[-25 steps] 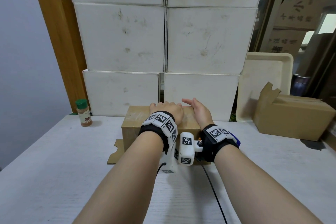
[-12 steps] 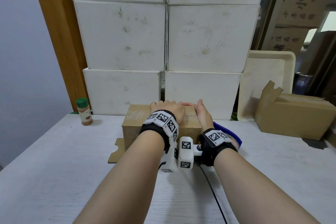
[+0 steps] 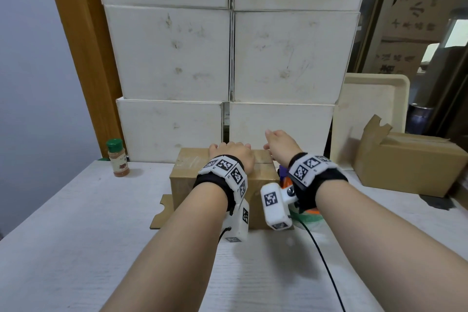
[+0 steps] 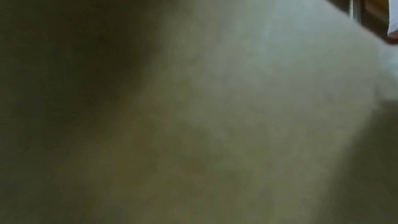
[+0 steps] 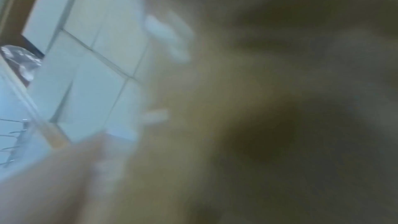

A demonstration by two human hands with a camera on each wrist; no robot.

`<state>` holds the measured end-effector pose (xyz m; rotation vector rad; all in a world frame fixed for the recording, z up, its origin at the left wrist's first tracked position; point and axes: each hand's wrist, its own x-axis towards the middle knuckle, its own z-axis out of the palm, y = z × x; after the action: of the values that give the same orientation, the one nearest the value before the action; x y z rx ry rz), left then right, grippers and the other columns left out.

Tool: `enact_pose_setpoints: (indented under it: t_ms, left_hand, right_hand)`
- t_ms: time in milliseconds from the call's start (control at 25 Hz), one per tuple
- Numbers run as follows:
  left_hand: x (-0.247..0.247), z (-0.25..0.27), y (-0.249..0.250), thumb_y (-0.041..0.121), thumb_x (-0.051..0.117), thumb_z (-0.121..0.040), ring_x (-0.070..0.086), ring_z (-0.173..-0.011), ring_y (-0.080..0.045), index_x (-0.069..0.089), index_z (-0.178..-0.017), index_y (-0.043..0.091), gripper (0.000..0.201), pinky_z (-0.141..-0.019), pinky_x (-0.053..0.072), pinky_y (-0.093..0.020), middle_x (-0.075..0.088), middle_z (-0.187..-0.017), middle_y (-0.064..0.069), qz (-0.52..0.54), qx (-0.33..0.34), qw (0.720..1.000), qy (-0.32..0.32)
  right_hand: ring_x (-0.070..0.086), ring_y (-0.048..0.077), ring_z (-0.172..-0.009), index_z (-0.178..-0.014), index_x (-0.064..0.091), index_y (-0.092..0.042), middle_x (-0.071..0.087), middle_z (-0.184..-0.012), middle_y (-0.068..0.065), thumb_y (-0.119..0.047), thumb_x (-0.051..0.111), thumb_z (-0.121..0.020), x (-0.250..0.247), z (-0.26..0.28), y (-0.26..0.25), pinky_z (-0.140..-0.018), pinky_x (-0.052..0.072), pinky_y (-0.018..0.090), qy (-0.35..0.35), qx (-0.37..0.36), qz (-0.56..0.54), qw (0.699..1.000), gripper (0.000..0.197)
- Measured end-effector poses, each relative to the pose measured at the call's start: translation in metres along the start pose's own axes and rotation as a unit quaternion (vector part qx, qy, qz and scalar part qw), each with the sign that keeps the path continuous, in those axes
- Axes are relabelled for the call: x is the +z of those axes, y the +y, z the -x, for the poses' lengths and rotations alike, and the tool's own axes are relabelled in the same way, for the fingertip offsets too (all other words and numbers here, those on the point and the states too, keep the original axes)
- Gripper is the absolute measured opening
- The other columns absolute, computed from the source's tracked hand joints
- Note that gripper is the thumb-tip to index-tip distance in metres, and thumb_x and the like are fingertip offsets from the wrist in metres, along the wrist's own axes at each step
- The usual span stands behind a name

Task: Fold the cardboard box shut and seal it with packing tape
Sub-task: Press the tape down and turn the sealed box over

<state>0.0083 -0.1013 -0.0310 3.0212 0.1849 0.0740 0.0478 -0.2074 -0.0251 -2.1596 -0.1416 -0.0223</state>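
Note:
A small brown cardboard box (image 3: 186,185) stands in the middle of the white table (image 3: 76,235) with its top flaps folded down. My left hand (image 3: 231,153) lies palm down on the top, fingers reaching the far edge. My right hand (image 3: 278,143) hovers just above the box's right end, fingers loose, holding nothing. A cardboard flap (image 3: 163,211) sticks out flat at the box's lower left. A purple, orange and green object (image 3: 283,172) lies beside the box's right end, mostly hidden by my right wrist. Both wrist views are blurred.
Stacked white boxes (image 3: 228,58) form a wall right behind the box. A green-capped spice bottle (image 3: 118,158) stands at the back left. Another cardboard box (image 3: 405,162) and a leaning cream tray (image 3: 372,109) are at the right. A black cable (image 3: 326,273) runs toward me.
My right hand has lifted off the box top and moved up and to the right. My left hand has stayed pressed on the box.

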Motion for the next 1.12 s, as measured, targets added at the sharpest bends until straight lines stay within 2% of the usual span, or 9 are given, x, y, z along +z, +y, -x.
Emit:
enact_pose_setpoints:
  t_ms: [120, 240, 520, 560, 640, 720, 800, 920, 1120]
  left_hand:
    - [-0.001, -0.001, -0.001, 0.020, 0.036, -0.093, 0.048, -0.123, -0.028, 0.053, -0.122, 0.012, 0.035, -0.107, 0.027, -0.041, 0.056, -0.129, -0.009, 0.011, -0.004, 1.000, 0.011]
    - [-0.002, -0.002, -0.003, 0.018, 0.048, -0.087, 0.052, -0.119, -0.026, 0.056, -0.119, 0.011, 0.034, -0.106, 0.030, -0.036, 0.059, -0.123, -0.007, 0.024, -0.023, 0.999, 0.008]
    - [-0.006, -0.006, -0.010, 0.011, 0.048, -0.091, 0.058, -0.113, -0.029, 0.062, -0.113, 0.007, 0.026, -0.098, 0.046, -0.035, 0.064, -0.118, -0.013, 0.200, -0.103, 0.973, 0.043]
    - [-0.007, -0.007, -0.012, 0.012, 0.048, -0.092, 0.056, -0.117, -0.029, 0.063, -0.115, 0.009, 0.028, -0.104, 0.043, -0.040, 0.063, -0.121, -0.012, 0.218, -0.106, 0.969, 0.039]
    - [-0.007, -0.003, -0.010, 0.020, 0.042, -0.093, 0.038, -0.135, -0.028, 0.060, -0.121, 0.017, 0.033, -0.117, 0.015, -0.054, 0.056, -0.132, -0.010, 0.146, -0.122, 0.981, 0.026]
    - [-0.006, 0.004, -0.007, 0.039, 0.030, -0.094, 0.006, -0.147, -0.032, 0.052, -0.131, 0.020, 0.047, -0.110, -0.013, -0.064, 0.038, -0.148, -0.011, 0.035, -0.148, 0.988, 0.010]
    - [-0.006, 0.008, -0.006, 0.056, 0.017, -0.091, -0.013, -0.146, -0.039, 0.037, -0.143, 0.018, 0.068, -0.103, -0.018, -0.069, 0.019, -0.157, -0.014, -0.004, -0.185, 0.983, -0.020]
    - [-0.009, 0.016, -0.010, 0.069, 0.012, -0.085, -0.006, -0.143, -0.047, 0.027, -0.148, 0.020, 0.081, -0.105, -0.011, -0.071, 0.017, -0.157, -0.017, 0.024, -0.233, 0.971, -0.056]
    - [-0.010, 0.014, -0.023, 0.075, 0.009, -0.080, 0.023, -0.135, -0.035, 0.046, -0.136, 0.024, 0.084, -0.104, 0.016, -0.059, 0.040, -0.145, -0.010, 0.021, -0.190, 0.980, -0.053]
  right_hand:
    - [0.051, 0.034, -0.122, -0.129, 0.050, 0.002, 0.055, -0.130, 0.021, -0.032, 0.027, -0.102, 0.012, 0.003, -0.024, -0.100, 0.039, 0.035, -0.075, -0.024, 0.120, 0.990, 0.048]
    - [0.052, 0.035, -0.121, -0.128, 0.051, 0.002, 0.054, -0.130, 0.023, -0.028, 0.024, -0.104, 0.025, 0.012, -0.023, -0.100, 0.040, 0.038, -0.086, -0.028, 0.214, 0.973, 0.047]
    - [0.055, 0.031, -0.118, -0.144, 0.036, -0.019, 0.053, -0.133, 0.016, -0.016, 0.032, -0.098, 0.033, 0.005, -0.019, -0.096, 0.044, 0.037, -0.084, 0.015, 0.222, 0.971, 0.046]
    - [0.054, 0.031, -0.119, -0.146, 0.033, -0.020, 0.051, -0.134, 0.015, -0.015, 0.032, -0.099, 0.032, 0.005, -0.018, -0.096, 0.044, 0.037, -0.084, 0.012, 0.235, 0.968, 0.048]
    - [0.054, 0.032, -0.119, -0.145, 0.034, -0.016, 0.052, -0.133, 0.016, -0.016, 0.031, -0.100, 0.030, 0.004, -0.016, -0.096, 0.044, 0.037, -0.072, -0.004, 0.244, 0.967, 0.046]
    - [0.056, 0.032, -0.114, -0.135, 0.044, -0.011, 0.055, -0.127, 0.017, -0.018, 0.029, -0.100, 0.030, 0.005, -0.015, -0.095, 0.046, 0.038, -0.075, -0.026, 0.263, 0.961, 0.038]
    - [0.058, 0.032, -0.110, -0.127, 0.049, -0.008, 0.057, -0.122, 0.017, -0.020, 0.029, -0.101, 0.031, 0.005, -0.015, -0.092, 0.047, 0.038, -0.086, -0.041, 0.293, 0.951, 0.035]
    - [0.059, 0.032, -0.107, -0.121, 0.056, -0.005, 0.061, -0.118, 0.017, -0.018, 0.028, -0.101, 0.032, 0.002, -0.015, -0.090, 0.046, 0.036, -0.100, -0.047, 0.327, 0.938, 0.037]
    - [0.057, 0.033, -0.113, -0.123, 0.056, 0.000, 0.059, -0.123, 0.020, -0.017, 0.026, -0.101, 0.032, 0.002, -0.017, -0.096, 0.044, 0.037, -0.093, -0.030, 0.339, 0.936, 0.041]
